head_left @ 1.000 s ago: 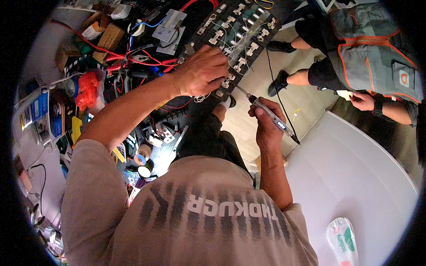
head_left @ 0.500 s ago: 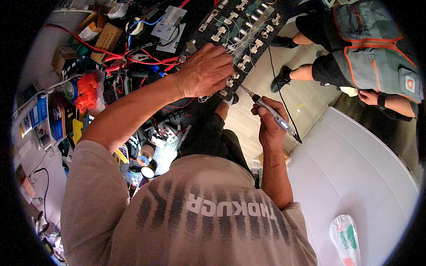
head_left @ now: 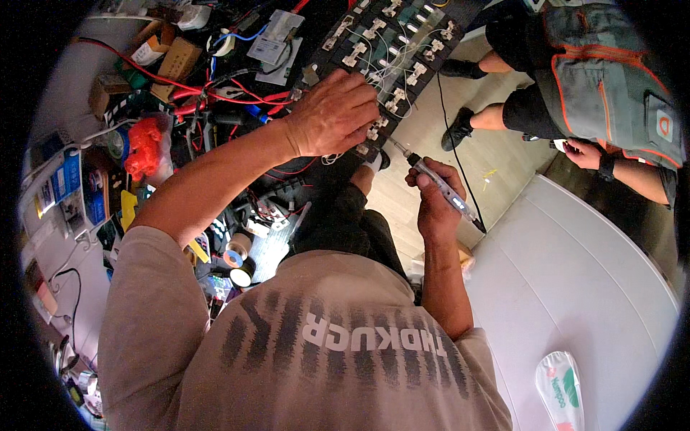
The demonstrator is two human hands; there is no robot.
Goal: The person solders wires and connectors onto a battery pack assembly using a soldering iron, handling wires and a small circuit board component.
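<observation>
In my right hand (head_left: 437, 203) is a soldering iron (head_left: 444, 185) with a pale, see-through handle, its tip pointing up and left to the near edge of a dark battery pack (head_left: 375, 54). Metal tabs (head_left: 374, 29) sit in rows on the pack, and thin white wires (head_left: 402, 59) fan out across its top. My left hand (head_left: 334, 113) rests over the pack's near left side with its fingers curled down. Whatever those fingers pinch is hidden beneath them. The iron's tip sits close to the lowest tabs; contact cannot be made out.
Red cables (head_left: 190, 97), cardboard boxes (head_left: 175, 63) and a red plastic bag (head_left: 146, 147) clutter the left. A black cord (head_left: 454, 122) runs from the iron's end. At right stand another person in a grey vest (head_left: 604, 90) and a white panel (head_left: 568, 266).
Both my hands and the iron hold almost the same place. The other person's hand at right has shifted slightly left and up.
</observation>
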